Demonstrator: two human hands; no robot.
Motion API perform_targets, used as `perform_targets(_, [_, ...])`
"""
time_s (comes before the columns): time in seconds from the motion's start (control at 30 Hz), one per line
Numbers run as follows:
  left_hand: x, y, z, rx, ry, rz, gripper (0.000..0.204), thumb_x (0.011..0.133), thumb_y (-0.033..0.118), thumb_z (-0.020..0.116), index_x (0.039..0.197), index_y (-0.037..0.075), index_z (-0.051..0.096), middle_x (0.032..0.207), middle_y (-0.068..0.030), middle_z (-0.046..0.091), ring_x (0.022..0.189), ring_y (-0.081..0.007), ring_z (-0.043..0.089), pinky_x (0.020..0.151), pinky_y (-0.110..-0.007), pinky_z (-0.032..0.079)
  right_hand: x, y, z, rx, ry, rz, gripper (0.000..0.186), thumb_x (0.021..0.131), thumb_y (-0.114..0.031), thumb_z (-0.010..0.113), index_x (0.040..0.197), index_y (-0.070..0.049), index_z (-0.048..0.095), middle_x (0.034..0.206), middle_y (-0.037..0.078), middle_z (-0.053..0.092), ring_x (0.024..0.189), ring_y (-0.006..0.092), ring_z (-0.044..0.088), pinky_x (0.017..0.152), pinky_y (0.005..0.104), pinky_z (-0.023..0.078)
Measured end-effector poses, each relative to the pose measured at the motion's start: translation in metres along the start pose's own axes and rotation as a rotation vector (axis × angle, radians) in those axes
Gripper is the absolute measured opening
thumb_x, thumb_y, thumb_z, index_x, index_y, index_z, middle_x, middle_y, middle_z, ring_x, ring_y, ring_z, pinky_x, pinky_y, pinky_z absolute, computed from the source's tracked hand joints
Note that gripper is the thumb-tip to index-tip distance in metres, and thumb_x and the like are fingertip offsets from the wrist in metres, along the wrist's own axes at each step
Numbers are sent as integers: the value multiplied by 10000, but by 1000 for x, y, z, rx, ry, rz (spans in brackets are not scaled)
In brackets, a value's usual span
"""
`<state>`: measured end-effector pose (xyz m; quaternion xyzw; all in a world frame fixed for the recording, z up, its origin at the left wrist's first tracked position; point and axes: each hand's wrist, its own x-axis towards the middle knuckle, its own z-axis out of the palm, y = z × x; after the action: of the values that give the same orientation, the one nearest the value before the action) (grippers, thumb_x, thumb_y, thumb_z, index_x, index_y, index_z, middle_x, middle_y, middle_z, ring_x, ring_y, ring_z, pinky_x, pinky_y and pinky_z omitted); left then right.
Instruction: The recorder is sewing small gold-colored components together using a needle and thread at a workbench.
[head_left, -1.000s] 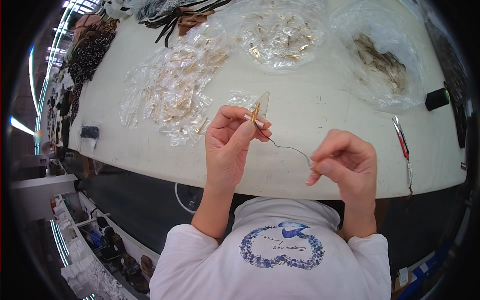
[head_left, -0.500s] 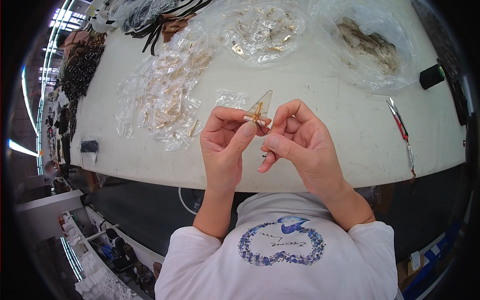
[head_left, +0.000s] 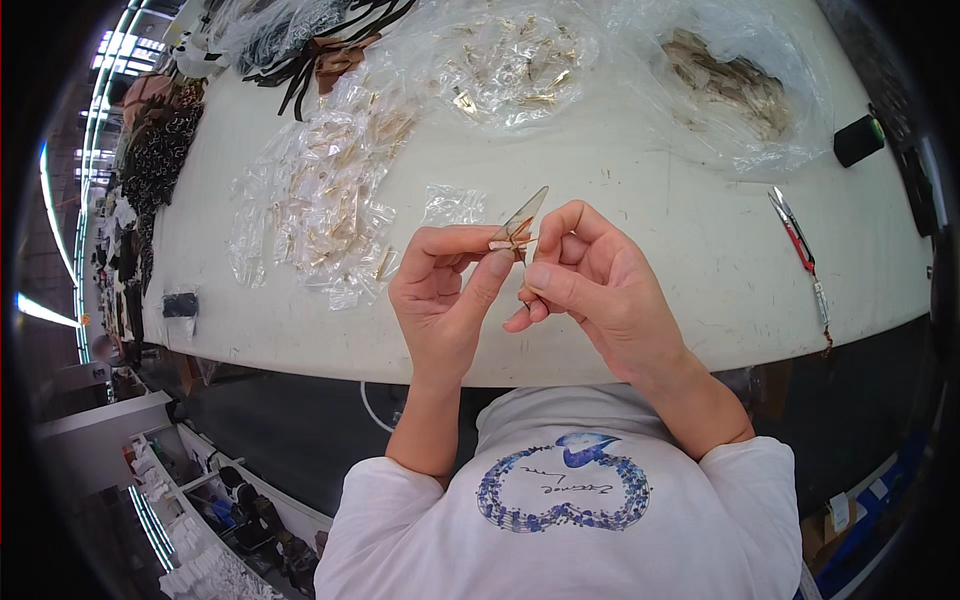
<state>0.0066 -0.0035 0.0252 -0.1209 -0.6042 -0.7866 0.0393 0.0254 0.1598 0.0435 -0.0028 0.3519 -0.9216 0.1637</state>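
Between the thumb and fingers of my left hand (head_left: 437, 295) is a triangular see-through piece (head_left: 524, 212) with a gold-coloured metal part at its base. Its pointed end sticks up, away from me. Close beside it, my right hand (head_left: 600, 285) pinches a thin dark thread (head_left: 524, 260) that runs to the base of the piece. The thread's far end is hidden by my right fingers. Just beyond my left hand, a small clear plastic bag (head_left: 453, 204) lies flat on the white table (head_left: 280, 335).
Left of my hands spreads a pile of small clear bags with gold-coloured parts (head_left: 330, 190). Farther off are a big bag of gold-coloured parts (head_left: 515, 65) and a bag of see-through pieces (head_left: 730, 85). Red-handled scissors (head_left: 800, 240) and a black thread spool (head_left: 858, 142) are at the right.
The triangular piece has turned in my left hand, its tip now leaning farther right and its face narrower. Both hands have shifted slightly left; the right still pinches the thread.
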Motion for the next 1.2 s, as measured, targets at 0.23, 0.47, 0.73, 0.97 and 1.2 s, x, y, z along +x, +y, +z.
perform_targets(0.23, [0,-5,-3,184,13,97,196,849,-74,700,1028,-6,658,1000,-104,695,918,-157,669,847,-286,524,1,-1,-2,7,39,53,143,931,-21,602,966,-52,467,867,33,582,732,85,621,768,355,612])
perform_targets(0.47, [0,-11,-4,238,9,156,209,845,-77,701,1031,13,671,990,-84,701,906,-156,671,828,-290,519,2,3,-5,-8,59,41,133,933,-23,598,948,-56,469,845,22,573,712,77,614,770,361,614])
perform_targets(0.73, [-3,-11,0,160,31,67,200,866,-73,680,1045,1,630,999,-128,712,905,-165,682,831,-293,527,1,2,-7,5,76,29,127,934,-28,596,942,-56,473,850,26,574,710,80,610,760,343,605])
perform_targets(0.97, [3,-9,-2,-298,42,-255,135,943,63,631,1067,39,583,1002,-142,704,841,-144,673,792,-278,528,2,2,-3,-18,56,-19,131,929,-30,609,951,-44,480,869,45,579,737,82,605,745,311,601])
perform_targets(1.2, [0,-13,-4,-288,2,-241,122,975,63,569,1097,60,563,1011,-132,699,816,-138,694,676,-241,568,5,7,-1,5,35,-41,133,933,-24,608,964,-26,479,938,61,573,776,80,614,750,269,600])
